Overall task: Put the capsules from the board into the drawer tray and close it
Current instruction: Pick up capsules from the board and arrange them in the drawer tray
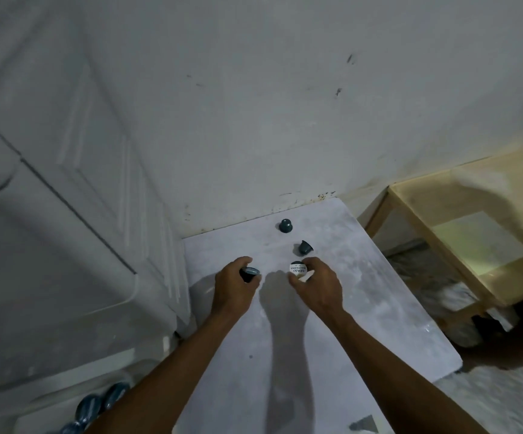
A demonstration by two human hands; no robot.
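A pale marble board [332,324] lies in front of me. My left hand [233,285] grips a dark capsule [249,274] just above the board. My right hand [318,285] closes its fingers round a capsule with a white foil lid [298,270]. Two more dark capsules rest on the board beyond my hands: one lying tilted [304,247], one standing on its lid near the wall [285,226]. At the lower left, several blue-lidded capsules [97,405] lie in the white drawer tray [50,399], partly hidden by my left arm.
A white cabinet [66,245] stands on the left beside the board. The white wall [285,104] closes off the far end. A light wooden table [460,233] stands to the right, lower than the board.
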